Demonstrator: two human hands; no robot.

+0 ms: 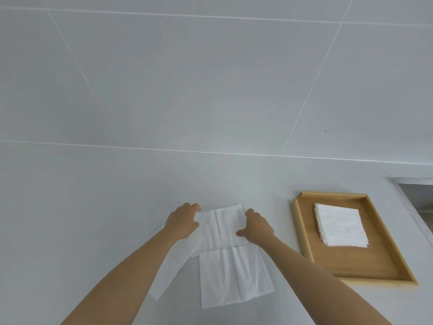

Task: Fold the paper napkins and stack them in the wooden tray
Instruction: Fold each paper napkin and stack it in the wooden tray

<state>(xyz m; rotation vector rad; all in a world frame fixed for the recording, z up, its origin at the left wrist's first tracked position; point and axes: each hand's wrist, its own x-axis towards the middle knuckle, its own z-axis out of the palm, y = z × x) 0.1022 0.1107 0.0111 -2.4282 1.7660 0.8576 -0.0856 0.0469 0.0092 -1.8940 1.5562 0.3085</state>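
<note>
A white paper napkin (222, 227) lies unfolded on the pale counter, its far half creased lengthwise. My left hand (184, 221) grips its far left corner and my right hand (256, 227) grips its far right edge. The near half (234, 277) lies flat toward me. Another napkin (171, 266) lies partly under my left forearm. To the right stands the wooden tray (302, 231), which holds a stack of folded napkins (339, 226) in its far part.
A white tiled wall (210, 78) rises right behind the counter. At the far right a dark opening (419, 195), perhaps a sink, cuts into the counter just beyond the tray.
</note>
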